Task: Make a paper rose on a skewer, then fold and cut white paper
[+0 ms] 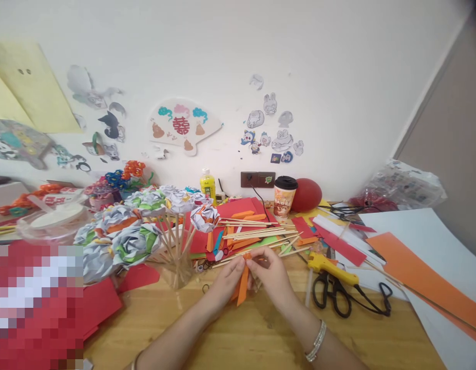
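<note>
Both my hands meet over the front middle of the wooden table. My left hand point(230, 276) pinches a folded orange paper strip point(243, 289), one end of which hangs down between the hands. My right hand point(269, 272) has its thumb and forefinger closed on the top of the same strip. Just beyond my fingertips lie several thin wooden sticks point(256, 234) on red, orange and green paper pieces. Paper flowers point(135, 244) in grey-white, green and orange stand on sticks in a clear cup point(178, 272) to the left.
Right of my hands lie a yellow glue gun point(333, 267) and black-handled scissors point(331, 298). Farther back stand a lidded paper cup point(285, 198), a red balloon point(307, 195) and a yellow bottle point(207, 187). Orange sheets point(426, 277) cover the right side; red paper point(102, 303) lies at left.
</note>
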`<state>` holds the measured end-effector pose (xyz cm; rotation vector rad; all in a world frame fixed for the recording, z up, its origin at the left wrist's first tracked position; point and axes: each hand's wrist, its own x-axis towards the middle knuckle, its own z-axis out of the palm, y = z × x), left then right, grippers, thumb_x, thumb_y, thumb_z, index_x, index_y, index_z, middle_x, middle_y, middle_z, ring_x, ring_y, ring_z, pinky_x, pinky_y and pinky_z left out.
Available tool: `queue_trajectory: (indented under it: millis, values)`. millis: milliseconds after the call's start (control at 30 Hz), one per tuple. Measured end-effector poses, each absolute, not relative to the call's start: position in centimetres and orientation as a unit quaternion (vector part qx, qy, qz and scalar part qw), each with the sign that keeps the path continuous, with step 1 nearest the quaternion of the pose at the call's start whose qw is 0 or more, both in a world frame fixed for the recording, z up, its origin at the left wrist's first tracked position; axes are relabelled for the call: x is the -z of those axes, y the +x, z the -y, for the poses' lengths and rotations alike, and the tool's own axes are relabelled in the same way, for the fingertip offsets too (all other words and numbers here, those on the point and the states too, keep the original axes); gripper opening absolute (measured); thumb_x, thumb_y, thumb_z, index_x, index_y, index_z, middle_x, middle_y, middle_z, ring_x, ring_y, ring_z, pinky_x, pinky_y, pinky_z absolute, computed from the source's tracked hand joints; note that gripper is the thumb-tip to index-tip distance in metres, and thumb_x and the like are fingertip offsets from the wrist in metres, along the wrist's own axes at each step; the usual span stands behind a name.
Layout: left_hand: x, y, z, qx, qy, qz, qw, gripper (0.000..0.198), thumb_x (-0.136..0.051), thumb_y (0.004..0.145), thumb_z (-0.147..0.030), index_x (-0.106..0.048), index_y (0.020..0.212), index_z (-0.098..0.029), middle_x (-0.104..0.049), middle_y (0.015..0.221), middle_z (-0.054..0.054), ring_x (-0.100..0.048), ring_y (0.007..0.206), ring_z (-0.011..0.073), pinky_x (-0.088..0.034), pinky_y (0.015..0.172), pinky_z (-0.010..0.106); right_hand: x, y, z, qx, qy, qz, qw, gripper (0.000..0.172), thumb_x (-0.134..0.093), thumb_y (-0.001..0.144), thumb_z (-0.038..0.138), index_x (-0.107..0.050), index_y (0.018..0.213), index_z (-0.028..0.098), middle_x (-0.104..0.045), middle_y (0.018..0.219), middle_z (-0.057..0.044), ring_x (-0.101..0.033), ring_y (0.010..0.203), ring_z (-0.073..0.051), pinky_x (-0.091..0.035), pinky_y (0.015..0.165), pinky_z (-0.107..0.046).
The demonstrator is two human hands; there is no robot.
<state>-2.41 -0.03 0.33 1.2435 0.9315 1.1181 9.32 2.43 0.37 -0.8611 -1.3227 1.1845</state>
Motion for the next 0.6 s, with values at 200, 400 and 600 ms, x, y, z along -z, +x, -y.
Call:
queue_trajectory:
  millis: [200, 400, 600]
  values:
    - [-0.21, -2.47, 0.04, -0.466, 0.485, -0.376, 0.638, 0.038, -0.043, 0.077, -0.056, -0.043, 0.072, -0.019, -0.043, 0.051, -0.007, -0.035, 0.036, 0.0049, -0.025, 0.040, 0.020, 0.02, 9.49, -2.84, -0.462, -0.370, 0.609, 0.528, 0.019, -0.062, 0.069, 0.022, -0.063, 0.087, 0.019, -0.064, 0.085, -0.005, -0.059, 0.080, -0.019, -0.046, 0.073, -0.033]
    - [0.46, -2.35, -0.08, -0.471, 0.432, -0.366, 0.676, 0.039, -0.044, 0.075, -0.058, -0.043, 0.077, -0.020, -0.041, 0.050, -0.008, -0.037, 0.039, 0.0050, -0.030, 0.044, 0.019, -0.33, 9.70, -2.60, -0.351, -0.348, 0.701, 0.514, 0.021, -0.057, 0.076, 0.019, -0.068, 0.092, 0.023, -0.067, 0.095, -0.006, -0.055, 0.094, -0.021, -0.040, 0.087, -0.037]
    - [0.21, -1.95, 0.22, -0.482, 0.424, -0.389, 0.661, 0.039, -0.044, 0.075, -0.059, -0.042, 0.077, -0.020, -0.044, 0.049, -0.008, -0.036, 0.033, 0.0060, -0.031, 0.038, 0.020, -0.44, 9.59, -2.46, -0.326, -0.361, 0.722, 0.492, 0.024, -0.057, 0.075, 0.014, -0.067, 0.094, 0.022, -0.066, 0.095, -0.006, -0.055, 0.092, -0.020, -0.041, 0.085, -0.037]
